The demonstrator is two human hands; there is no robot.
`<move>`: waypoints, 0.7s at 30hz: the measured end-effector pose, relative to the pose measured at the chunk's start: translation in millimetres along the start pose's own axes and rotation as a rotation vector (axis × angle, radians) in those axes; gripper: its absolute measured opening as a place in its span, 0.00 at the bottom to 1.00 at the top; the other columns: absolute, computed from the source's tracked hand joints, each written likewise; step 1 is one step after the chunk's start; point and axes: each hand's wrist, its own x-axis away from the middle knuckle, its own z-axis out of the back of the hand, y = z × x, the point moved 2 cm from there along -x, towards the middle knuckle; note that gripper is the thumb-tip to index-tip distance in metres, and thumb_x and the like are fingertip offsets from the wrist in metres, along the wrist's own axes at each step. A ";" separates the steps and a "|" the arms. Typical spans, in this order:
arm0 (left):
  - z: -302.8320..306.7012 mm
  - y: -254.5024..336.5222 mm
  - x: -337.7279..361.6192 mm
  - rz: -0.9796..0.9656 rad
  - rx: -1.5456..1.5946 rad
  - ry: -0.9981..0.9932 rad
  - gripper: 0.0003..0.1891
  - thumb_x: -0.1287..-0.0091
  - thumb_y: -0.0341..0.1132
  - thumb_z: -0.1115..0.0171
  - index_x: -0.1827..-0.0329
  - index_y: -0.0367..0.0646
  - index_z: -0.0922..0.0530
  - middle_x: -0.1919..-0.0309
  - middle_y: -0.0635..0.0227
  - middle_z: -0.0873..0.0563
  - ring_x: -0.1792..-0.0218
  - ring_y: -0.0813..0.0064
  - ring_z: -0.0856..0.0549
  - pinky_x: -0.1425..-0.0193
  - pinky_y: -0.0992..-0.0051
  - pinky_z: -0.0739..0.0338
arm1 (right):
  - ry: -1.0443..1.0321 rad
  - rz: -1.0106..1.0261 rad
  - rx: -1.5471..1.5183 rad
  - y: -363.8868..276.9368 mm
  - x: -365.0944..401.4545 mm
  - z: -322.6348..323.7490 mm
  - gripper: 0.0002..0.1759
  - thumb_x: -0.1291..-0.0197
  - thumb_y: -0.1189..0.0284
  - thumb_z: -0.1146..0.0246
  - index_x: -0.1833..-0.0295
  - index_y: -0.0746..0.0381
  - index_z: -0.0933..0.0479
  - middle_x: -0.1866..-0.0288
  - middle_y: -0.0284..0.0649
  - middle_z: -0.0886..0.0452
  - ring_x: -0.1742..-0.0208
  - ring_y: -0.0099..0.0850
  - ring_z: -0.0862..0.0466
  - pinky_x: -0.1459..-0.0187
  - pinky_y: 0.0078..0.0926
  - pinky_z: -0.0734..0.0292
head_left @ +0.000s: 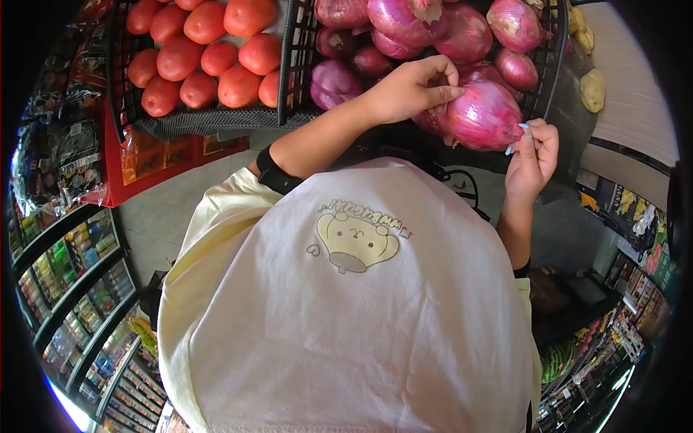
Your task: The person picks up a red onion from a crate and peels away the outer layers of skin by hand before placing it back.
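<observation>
A large red onion [482, 115] with glossy purple-pink skin is held between my two hands at the front edge of a black crate [294, 54]. My left hand [417, 88] is closed, thumb and forefinger pinching at the onion's upper left side. On the other side, my right hand [533, 159], with pale blue nails, pinches the onion's tip at its lower right. Behind it lie several more red onions [462, 32] in the crate. Part of another onion [431, 121] shows under my left hand. Whether loose skin is between my left fingertips is hard to make out.
Left of the onions, a crate holds several red tomatoes [179, 58]. Yellowish potatoes [593, 90] lie at the far right. A red box [155, 160] and plastic-wrapped packs [72, 155] stand at the left. Shelves of goods [72, 281] line the lower left.
</observation>
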 end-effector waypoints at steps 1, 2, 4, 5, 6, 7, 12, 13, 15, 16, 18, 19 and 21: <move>0.8 -1.9 0.0 0.001 0.000 0.002 0.07 0.33 0.33 0.43 0.61 0.41 0.30 0.69 0.76 0.25 0.69 0.86 0.26 0.63 0.83 0.30 | 0.013 -0.005 -0.004 0.0 -0.1 0.9 0.03 0.39 0.78 0.46 0.64 0.65 0.33 0.69 0.36 0.33 0.73 0.18 0.36 0.73 0.13 0.36; 1.3 -3.3 -0.4 -0.021 0.024 -0.018 0.06 0.33 0.32 0.44 0.60 0.41 0.30 0.69 0.76 0.25 0.68 0.86 0.26 0.63 0.83 0.30 | 0.012 -0.006 -0.005 1.3 -0.4 2.1 0.03 0.39 0.78 0.46 0.64 0.65 0.33 0.69 0.36 0.33 0.73 0.18 0.36 0.73 0.13 0.36; 1.3 -4.4 -0.4 -0.044 0.049 -0.039 0.05 0.32 0.31 0.44 0.60 0.41 0.30 0.69 0.75 0.25 0.68 0.86 0.26 0.63 0.82 0.30 | 0.027 -0.009 -0.029 5.5 -1.0 6.5 0.03 0.39 0.78 0.46 0.64 0.65 0.33 0.69 0.35 0.33 0.73 0.18 0.36 0.73 0.13 0.37; 1.5 -4.7 -0.3 -0.048 0.026 -0.027 0.04 0.32 0.30 0.45 0.59 0.41 0.30 0.69 0.75 0.25 0.68 0.86 0.26 0.62 0.82 0.29 | 0.028 -0.009 -0.029 6.8 -1.2 8.2 0.03 0.39 0.78 0.46 0.64 0.65 0.33 0.69 0.35 0.33 0.73 0.18 0.36 0.73 0.13 0.37; 1.5 -5.0 -0.2 -0.053 0.004 -0.015 0.04 0.32 0.30 0.46 0.59 0.41 0.30 0.69 0.75 0.25 0.67 0.86 0.26 0.62 0.82 0.29 | 0.032 -0.018 -0.051 8.0 -1.4 10.0 0.03 0.39 0.78 0.46 0.64 0.65 0.33 0.69 0.35 0.33 0.73 0.18 0.36 0.73 0.13 0.37; 1.5 -6.1 0.3 -0.053 0.005 -0.015 0.04 0.32 0.30 0.46 0.59 0.41 0.30 0.69 0.75 0.25 0.67 0.86 0.26 0.62 0.82 0.29 | 0.037 -0.026 -0.073 8.8 -1.4 11.7 0.02 0.38 0.78 0.46 0.64 0.65 0.33 0.69 0.35 0.34 0.73 0.18 0.36 0.73 0.13 0.38; 2.9 -7.0 1.9 -0.106 -0.089 0.136 0.04 0.32 0.29 0.46 0.58 0.40 0.30 0.70 0.74 0.24 0.71 0.86 0.25 0.66 0.82 0.29 | 0.083 -0.083 -0.137 12.0 -0.7 19.0 0.02 0.39 0.78 0.46 0.63 0.65 0.33 0.68 0.34 0.34 0.72 0.17 0.37 0.70 0.13 0.41; 1.6 -4.6 1.8 -0.106 -0.089 0.139 0.04 0.32 0.29 0.46 0.58 0.40 0.30 0.70 0.74 0.24 0.71 0.86 0.25 0.66 0.82 0.29 | 0.093 -0.098 -0.159 12.4 -0.7 19.6 0.02 0.39 0.78 0.46 0.63 0.65 0.33 0.68 0.34 0.34 0.72 0.17 0.37 0.69 0.13 0.42; -3.0 6.2 1.1 -0.055 -0.332 0.151 0.07 0.34 0.33 0.43 0.62 0.38 0.27 0.73 0.74 0.23 0.73 0.86 0.25 0.70 0.83 0.29 | 0.092 -0.102 -0.167 9.8 -1.5 16.1 0.02 0.40 0.78 0.46 0.63 0.65 0.33 0.68 0.34 0.34 0.72 0.17 0.37 0.69 0.13 0.42; -6.9 15.1 0.5 -0.121 -0.432 0.162 0.12 0.36 0.38 0.39 0.69 0.37 0.26 0.79 0.73 0.23 0.75 0.87 0.25 0.73 0.82 0.29 | 0.094 -0.104 -0.175 9.0 -2.0 14.6 0.02 0.40 0.78 0.46 0.63 0.65 0.33 0.68 0.34 0.34 0.72 0.18 0.37 0.68 0.13 0.43; -15.2 31.6 0.8 -0.033 -0.389 0.125 0.14 0.37 0.39 0.38 0.71 0.36 0.25 0.81 0.72 0.24 0.77 0.87 0.26 0.74 0.81 0.30 | 0.072 -0.096 -0.157 8.4 -2.1 13.6 0.02 0.40 0.78 0.46 0.63 0.65 0.33 0.68 0.34 0.35 0.72 0.18 0.38 0.68 0.14 0.43; -18.5 34.8 0.3 0.054 -0.344 0.082 0.15 0.38 0.40 0.37 0.74 0.36 0.25 0.83 0.71 0.24 0.79 0.86 0.26 0.75 0.80 0.31 | 0.054 -0.087 -0.136 8.0 -2.2 13.4 0.02 0.40 0.79 0.46 0.63 0.65 0.33 0.68 0.34 0.35 0.71 0.18 0.38 0.69 0.14 0.43; -19.6 35.1 -1.5 0.037 -0.391 0.102 0.16 0.38 0.40 0.37 0.75 0.36 0.25 0.86 0.70 0.25 0.81 0.86 0.28 0.77 0.79 0.32 | 0.040 -0.080 -0.126 7.9 -1.7 11.9 0.02 0.41 0.79 0.46 0.63 0.65 0.33 0.68 0.34 0.35 0.71 0.18 0.39 0.68 0.14 0.43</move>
